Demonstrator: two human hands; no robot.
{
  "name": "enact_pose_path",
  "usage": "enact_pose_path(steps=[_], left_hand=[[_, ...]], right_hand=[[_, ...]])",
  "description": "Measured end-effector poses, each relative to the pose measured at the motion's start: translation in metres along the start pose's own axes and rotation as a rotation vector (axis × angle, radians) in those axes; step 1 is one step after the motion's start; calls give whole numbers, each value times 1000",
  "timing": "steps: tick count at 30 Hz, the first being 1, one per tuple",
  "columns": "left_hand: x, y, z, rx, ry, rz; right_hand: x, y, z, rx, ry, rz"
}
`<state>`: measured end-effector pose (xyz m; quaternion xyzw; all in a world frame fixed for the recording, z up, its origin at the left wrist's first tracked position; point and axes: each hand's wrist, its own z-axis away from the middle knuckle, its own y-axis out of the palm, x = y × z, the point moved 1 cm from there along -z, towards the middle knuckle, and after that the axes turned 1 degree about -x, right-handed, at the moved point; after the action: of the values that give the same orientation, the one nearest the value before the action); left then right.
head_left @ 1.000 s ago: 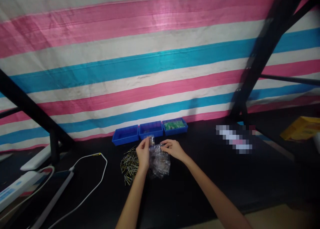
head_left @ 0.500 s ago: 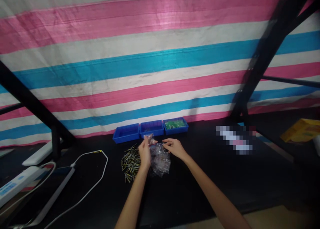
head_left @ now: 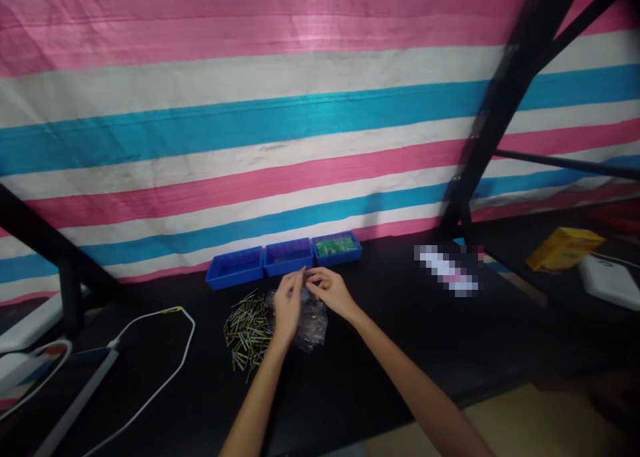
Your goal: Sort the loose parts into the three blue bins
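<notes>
My left hand (head_left: 289, 305) and my right hand (head_left: 332, 291) meet in front of the middle blue tray, their fingertips pinched close together. Whatever sits between the fingers is hidden or too small to make out. Under and behind the hands lies a heap of clear plastic bags (head_left: 313, 325) on the black table. Left of my left hand is a loose pile of thin metal pins (head_left: 247, 334) with yellowish and silver parts.
Three blue trays stand in a row: the left tray (head_left: 235, 280), the middle tray (head_left: 289, 268) and the right tray, which holds green pieces (head_left: 335, 246). A white cable (head_left: 186, 357) and a tablet-like device (head_left: 80, 400) lie left. A yellow box (head_left: 565, 249) stands right.
My right hand has come over to meet my left. The small clear bag with reddish contents seen in my left fingers is hidden now. The whole view has shifted slightly.
</notes>
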<state>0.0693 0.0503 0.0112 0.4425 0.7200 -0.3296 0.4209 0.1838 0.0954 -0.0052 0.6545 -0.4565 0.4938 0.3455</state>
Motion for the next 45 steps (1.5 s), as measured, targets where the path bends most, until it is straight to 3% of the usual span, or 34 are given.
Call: enact_pose_path(steps=[11, 14, 18, 20, 24, 26, 31, 36, 38, 41, 45], left_hand=[[8, -7, -3, -30, 83, -161], [10, -7, -2, -51, 46, -138], [11, -7, -3, -89, -106, -83], [9, -6, -4, -38, -177, -18], [8, -5, -1, 171, -230, 58], [10, -6, -1, 195, -230, 43], [16, -18, -24, 17, -202, 21], [9, -34, -69, -126, -171, -67], [5, -38, -77, -209, -162, -135], [-2, -36, -65, -256, -117, -273], [-2, -23, -26, -26, -7, -594]], right_hand=[[4, -13, -2, -251, -225, 191], [3, -10, -1, -200, -147, 166], [3, -4, 1, -78, 8, 71], [4, -3, 1, -77, 36, 41], [7, -9, -1, -113, 58, 36], [6, -13, -3, -123, 59, 47], [-2, -19, -6, -163, 52, 100], [-3, -19, -5, -114, 50, 138], [-3, -20, -3, -79, 57, 174], [-4, -20, -1, -48, 54, 345], [-4, -18, 6, -33, 4, 716]])
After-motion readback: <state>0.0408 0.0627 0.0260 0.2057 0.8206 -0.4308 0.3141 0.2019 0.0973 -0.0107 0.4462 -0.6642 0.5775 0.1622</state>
